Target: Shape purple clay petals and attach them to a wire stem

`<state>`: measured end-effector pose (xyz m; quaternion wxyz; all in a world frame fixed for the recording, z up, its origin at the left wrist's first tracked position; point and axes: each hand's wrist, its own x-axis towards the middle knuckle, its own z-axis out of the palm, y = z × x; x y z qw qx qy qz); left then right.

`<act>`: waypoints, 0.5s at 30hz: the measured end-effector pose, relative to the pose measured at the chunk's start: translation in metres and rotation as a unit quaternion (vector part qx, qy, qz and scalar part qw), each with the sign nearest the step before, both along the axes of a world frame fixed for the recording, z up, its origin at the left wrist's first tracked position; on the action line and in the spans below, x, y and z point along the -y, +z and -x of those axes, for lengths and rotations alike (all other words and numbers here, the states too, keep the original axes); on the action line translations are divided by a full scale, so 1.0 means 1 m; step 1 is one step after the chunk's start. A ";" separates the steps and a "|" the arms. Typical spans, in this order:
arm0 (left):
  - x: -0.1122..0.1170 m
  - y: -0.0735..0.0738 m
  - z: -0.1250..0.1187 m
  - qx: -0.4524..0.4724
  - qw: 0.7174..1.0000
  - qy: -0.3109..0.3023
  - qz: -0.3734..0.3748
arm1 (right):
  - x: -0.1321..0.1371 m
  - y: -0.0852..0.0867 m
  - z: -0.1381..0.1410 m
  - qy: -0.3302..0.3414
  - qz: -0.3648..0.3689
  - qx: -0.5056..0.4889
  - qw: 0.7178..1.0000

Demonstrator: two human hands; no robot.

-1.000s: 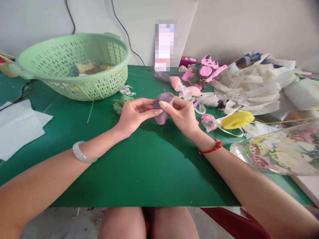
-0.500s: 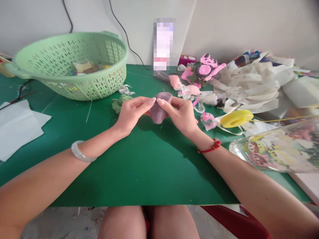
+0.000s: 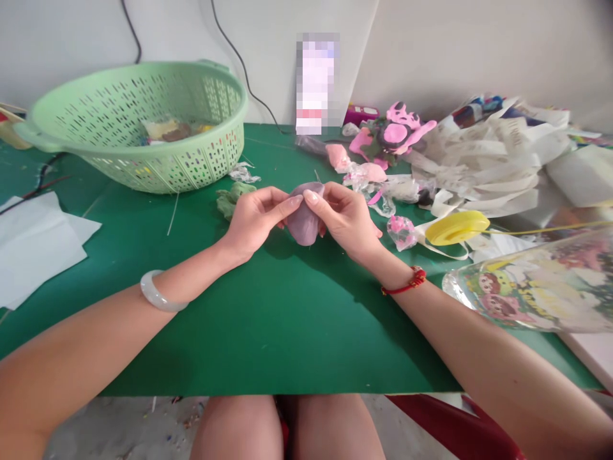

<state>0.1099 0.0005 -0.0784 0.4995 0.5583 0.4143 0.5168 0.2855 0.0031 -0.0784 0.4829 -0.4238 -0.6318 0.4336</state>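
Observation:
A thin, soft mauve piece (image 3: 305, 225), rounded at its lower edge, hangs just above the green table between my two hands. Whether it is clay or cloth I cannot tell. My left hand (image 3: 261, 220) pinches its upper left part, thumb on the near face. From the other side my right hand (image 3: 347, 217) grips the upper right part, its thumb tip almost meeting the left thumb at the top middle. The other fingers are partly hidden behind the piece. Close behind my left hand lies a crumpled, dull green lump (image 3: 232, 199).
A pale green plastic basket (image 3: 163, 169) stands back left, white sheets (image 3: 41, 252) at far left. Pink wrapped lumps (image 3: 373, 172), a pink-and-black figure (image 3: 396, 133), a yellow ribbon roll (image 3: 457, 228), white strips (image 3: 483, 160) and a printed clear bag (image 3: 541, 281) crowd the right.
The mauve piece has tilted and spread wider between my hands, with its lower edge a little further down. Both hands keep their pinch on it, the left thumb slightly further right.

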 end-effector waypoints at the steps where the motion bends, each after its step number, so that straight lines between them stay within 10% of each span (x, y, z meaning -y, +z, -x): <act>1: 0.000 -0.001 0.000 0.000 1.000 0.002 0.000 | -0.001 0.000 -0.001 0.007 0.004 -0.005 1.000; 15: 0.006 0.004 -0.004 0.014 0.998 -0.048 0.031 | -0.005 -0.001 -0.002 -0.012 0.026 -0.054 0.998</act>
